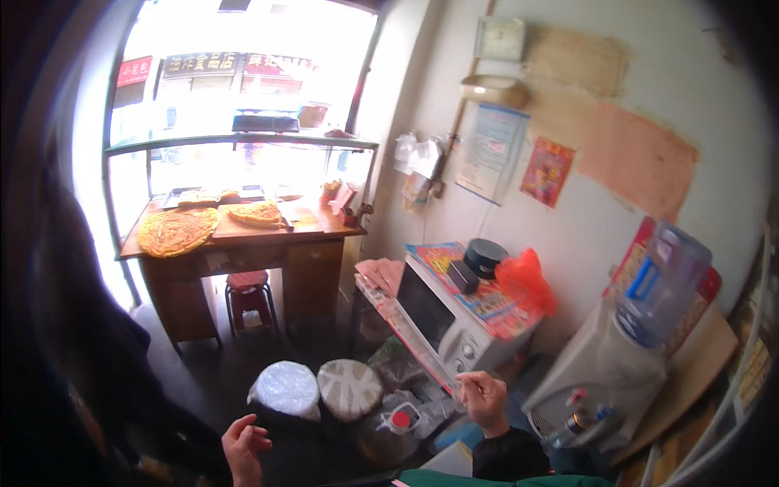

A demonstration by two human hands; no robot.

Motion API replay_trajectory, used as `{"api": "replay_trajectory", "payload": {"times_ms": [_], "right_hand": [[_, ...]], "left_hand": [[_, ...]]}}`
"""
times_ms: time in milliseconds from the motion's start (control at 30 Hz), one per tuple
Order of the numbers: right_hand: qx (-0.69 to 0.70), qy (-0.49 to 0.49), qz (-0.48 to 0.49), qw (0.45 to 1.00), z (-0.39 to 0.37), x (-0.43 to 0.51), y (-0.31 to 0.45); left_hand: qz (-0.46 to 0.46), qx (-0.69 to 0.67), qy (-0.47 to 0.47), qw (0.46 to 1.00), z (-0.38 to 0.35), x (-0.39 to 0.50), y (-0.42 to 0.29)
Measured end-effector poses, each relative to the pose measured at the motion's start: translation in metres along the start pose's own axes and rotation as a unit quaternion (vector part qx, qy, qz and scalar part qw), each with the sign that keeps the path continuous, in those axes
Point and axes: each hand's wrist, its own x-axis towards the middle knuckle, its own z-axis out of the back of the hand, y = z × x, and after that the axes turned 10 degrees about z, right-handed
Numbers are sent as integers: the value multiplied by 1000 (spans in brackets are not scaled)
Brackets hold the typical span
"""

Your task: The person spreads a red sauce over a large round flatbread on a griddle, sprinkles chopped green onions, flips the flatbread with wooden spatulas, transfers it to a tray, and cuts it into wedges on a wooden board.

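Low in the view, my left hand (244, 447) is raised with loosely bent fingers and nothing in it. To its upper right stand a round container with a white plastic cover (286, 388) and a second round one with a wrapped top (350, 389). My right hand (482, 399), in a black sleeve, has its fingers curled in; whether it holds anything small cannot be told. It appears just below a white microwave oven (481, 347) in the picture. Between the hands, lower down, is a plastic jug with a red cap (400, 419).
A wooden desk (268, 246) under the window bears large round flatbreads (178, 232) and a knife (285, 218). A red stool (247, 281) stands beneath it. At right is a water dispenser (599, 377) with a big bottle (666, 283). A dark shape, perhaps a person's clothing, fills the left.
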Motion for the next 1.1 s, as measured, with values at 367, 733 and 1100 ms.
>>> {"api": "replay_trajectory", "payload": {"times_ms": [367,733,1100], "right_hand": [[100,147,-47,983,-271,142,-104],[-77,181,40,980,-378,188,-117],[7,299,11,954,-511,253,-159]], "left_hand": [[3,41,-137,990,64,142,-85],[-64,98,9,993,90,289,-176],[-57,61,-5,997,95,396,-201]]}}
